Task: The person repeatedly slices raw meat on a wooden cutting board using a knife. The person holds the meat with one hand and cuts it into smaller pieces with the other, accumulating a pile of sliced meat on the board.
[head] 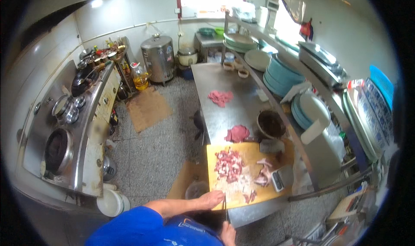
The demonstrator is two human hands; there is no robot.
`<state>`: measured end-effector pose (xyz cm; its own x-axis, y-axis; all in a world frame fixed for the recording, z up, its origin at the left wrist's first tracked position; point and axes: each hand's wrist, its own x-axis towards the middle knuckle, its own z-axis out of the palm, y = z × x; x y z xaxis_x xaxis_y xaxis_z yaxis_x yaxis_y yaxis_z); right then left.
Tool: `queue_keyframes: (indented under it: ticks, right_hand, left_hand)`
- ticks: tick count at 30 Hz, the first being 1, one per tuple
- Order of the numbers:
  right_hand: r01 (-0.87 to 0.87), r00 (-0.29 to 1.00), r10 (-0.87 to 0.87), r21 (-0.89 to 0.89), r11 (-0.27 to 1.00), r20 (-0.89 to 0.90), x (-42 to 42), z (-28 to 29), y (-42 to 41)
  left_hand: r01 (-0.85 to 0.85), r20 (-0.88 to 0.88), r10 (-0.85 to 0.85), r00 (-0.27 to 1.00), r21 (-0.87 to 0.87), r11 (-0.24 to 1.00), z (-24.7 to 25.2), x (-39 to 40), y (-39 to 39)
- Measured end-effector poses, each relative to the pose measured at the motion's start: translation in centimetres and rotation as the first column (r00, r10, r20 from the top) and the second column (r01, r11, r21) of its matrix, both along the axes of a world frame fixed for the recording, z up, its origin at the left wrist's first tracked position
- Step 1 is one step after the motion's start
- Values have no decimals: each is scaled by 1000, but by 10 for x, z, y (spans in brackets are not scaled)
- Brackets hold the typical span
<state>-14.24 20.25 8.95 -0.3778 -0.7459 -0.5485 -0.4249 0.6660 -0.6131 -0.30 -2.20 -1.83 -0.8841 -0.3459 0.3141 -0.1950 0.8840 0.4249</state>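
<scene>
My left hand [212,199] rests at the near left edge of a yellow cutting board [253,203], fingers curled; what lies under them cannot be made out. Close beside its fingertips is the blade of a knife [225,204], seen edge-on. The knife's handle is in my right hand [228,233], just off the board's near edge. Farther up the board is a pile of chopped raw meat [229,165]. Larger bony meat pieces [263,177] lie to the right, beside a dark-faced kitchen scale [278,181]. A few small strips of meat [249,196] are near the board's front.
Beyond the board are a crumpled red cloth [237,133], a dark-filled bowl [271,124] and a pink cloth [220,98] on the steel table [210,80]. A shelf post and stacked plates [282,75] line the right. A stove counter with a wok [58,152] stands left; a white bucket [112,203] is below.
</scene>
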Motion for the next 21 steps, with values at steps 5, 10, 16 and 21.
queue_keyframes:
  ticks: [5,10,16,21]
  right_hand:
    - [-5,1000,5,41,999,-9,-1,13,-6]
    - [12,999,-13,26,1000,31,-1,3,-6]
    - [-64,989,60,-27,998,-134,-5,-53,-16]
    - [-106,987,70,-253,962,-147,-15,-81,-23]
  left_hand:
    - [-25,-33,23,999,-49,998,0,2,-3]
    - [-19,84,18,996,4,1000,9,1,0]
    - [-52,-69,51,996,-15,999,15,-1,10]
    - [-147,9,150,989,270,952,21,4,10]
